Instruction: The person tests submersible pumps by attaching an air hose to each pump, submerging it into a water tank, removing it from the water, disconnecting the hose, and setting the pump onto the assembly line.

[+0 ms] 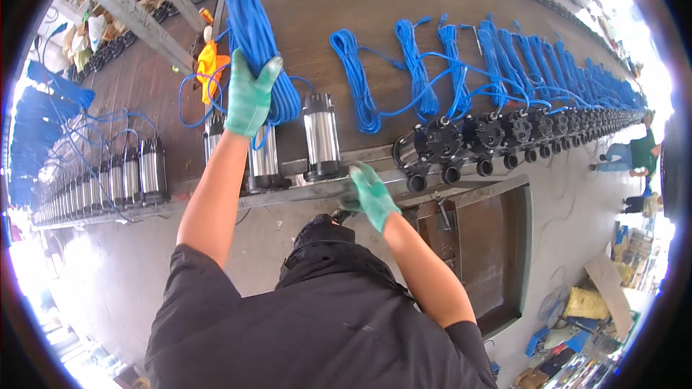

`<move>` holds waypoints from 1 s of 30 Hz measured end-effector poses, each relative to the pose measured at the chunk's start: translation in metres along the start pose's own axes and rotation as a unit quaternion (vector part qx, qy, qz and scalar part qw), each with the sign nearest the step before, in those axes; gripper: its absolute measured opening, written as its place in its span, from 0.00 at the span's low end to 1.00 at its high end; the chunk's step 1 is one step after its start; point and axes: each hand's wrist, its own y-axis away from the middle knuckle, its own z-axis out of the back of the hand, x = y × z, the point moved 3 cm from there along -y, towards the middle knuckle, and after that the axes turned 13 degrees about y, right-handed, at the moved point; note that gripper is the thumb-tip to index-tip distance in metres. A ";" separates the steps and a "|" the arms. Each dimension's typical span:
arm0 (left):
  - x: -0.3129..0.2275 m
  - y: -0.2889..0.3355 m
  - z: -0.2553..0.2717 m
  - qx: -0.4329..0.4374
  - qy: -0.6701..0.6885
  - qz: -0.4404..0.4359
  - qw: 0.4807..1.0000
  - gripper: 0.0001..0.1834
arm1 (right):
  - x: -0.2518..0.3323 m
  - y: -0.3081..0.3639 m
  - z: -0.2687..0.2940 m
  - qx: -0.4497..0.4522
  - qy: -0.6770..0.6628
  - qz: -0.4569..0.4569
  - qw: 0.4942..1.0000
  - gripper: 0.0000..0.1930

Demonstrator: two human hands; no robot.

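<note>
My left hand (250,95), in a green glove, grips a long looped bundle of blue cable (249,11) above the table. Below the bundle stands a silver cylinder with black ends (264,158), partly covered by the cable. To its right a second silver cylinder (322,133) stands upright at the table edge. My right hand (375,198), also gloved in green, is just in front of the edge, below and right of that cylinder. Motion blurs its fingers, so whether they hold anything is unclear. Another cylinder (213,135) is partly hidden behind my left forearm.
Black-ended units (443,137) line the table edge on the right, with blue cable bundles (355,79) behind them. More silver cylinders (151,169) stand at left. An orange cloth (210,68) is beside a metal post (137,21). A metal-framed drawer or cart (494,259) sits below.
</note>
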 end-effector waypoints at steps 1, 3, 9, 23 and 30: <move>0.024 -0.020 0.002 0.008 -0.064 -0.019 0.998 0.32 | 0.001 0.017 0.013 -0.006 -0.006 -0.014 1.000 0.23; 0.057 -0.051 -0.022 0.018 -0.083 0.096 0.992 0.40 | -0.028 0.036 0.060 -0.040 -0.059 -0.011 0.997 0.21; 0.109 -0.045 -0.082 0.143 -0.315 -0.067 0.936 0.26 | -0.120 0.132 0.138 -0.228 -0.192 -0.051 0.953 0.19; 0.107 0.084 -0.278 0.370 0.148 0.249 0.883 0.31 | -0.274 0.224 0.117 -0.380 -0.388 -0.035 0.839 0.23; 0.005 0.207 -0.254 0.458 0.072 0.033 0.886 0.29 | -0.252 0.232 0.111 -0.379 -0.331 0.012 0.864 0.21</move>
